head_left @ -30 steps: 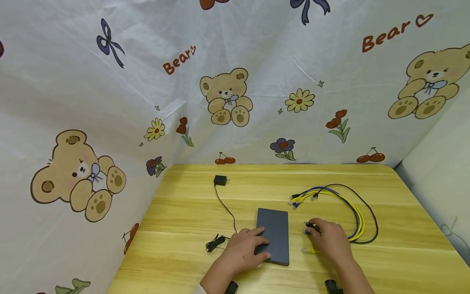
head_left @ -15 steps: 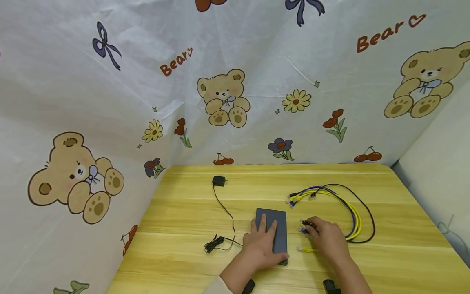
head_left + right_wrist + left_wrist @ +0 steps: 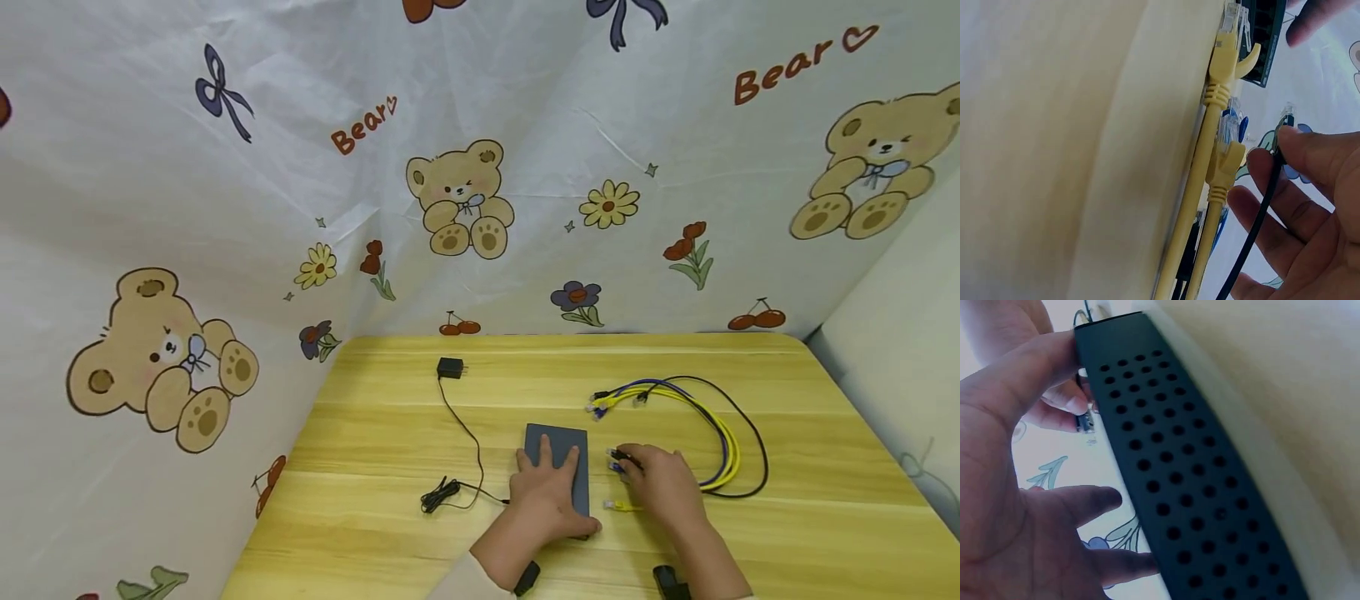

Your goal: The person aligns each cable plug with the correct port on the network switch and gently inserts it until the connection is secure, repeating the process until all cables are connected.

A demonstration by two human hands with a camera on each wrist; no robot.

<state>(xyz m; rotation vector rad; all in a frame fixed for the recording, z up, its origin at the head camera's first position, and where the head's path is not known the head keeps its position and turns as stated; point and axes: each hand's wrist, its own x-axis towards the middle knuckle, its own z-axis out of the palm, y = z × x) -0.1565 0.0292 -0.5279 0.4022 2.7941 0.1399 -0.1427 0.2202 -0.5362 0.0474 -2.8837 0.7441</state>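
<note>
My left hand [image 3: 546, 500] lies over a dark grey network switch [image 3: 582, 490], fingers spread straight across its top and thumb by the near right corner. The left wrist view looks along the perforated side [image 3: 1172, 450] of the switch. To its right, my right hand [image 3: 663, 487] pinches a black Ethernet cable [image 3: 1261, 219] between thumb and index finger, just behind the clear plug, which points toward the switch. Beside this hand lie a yellow cable plug [image 3: 1222, 69] and a blue cable plug [image 3: 617, 468]. A row of ports [image 3: 1263, 34] shows on the switch.
A black power adapter [image 3: 450, 367] sits at the back left. Its cord runs to a tied bundle [image 3: 440, 496] and on toward the switch. Looped yellow, blue and black cables [image 3: 731, 454] lie at the right, their far plugs [image 3: 600, 406] behind the right hand.
My left hand has shifted from the left edge of the switch onto its top, fingers now spread forward. My right hand has moved slightly left with the black cable.
</note>
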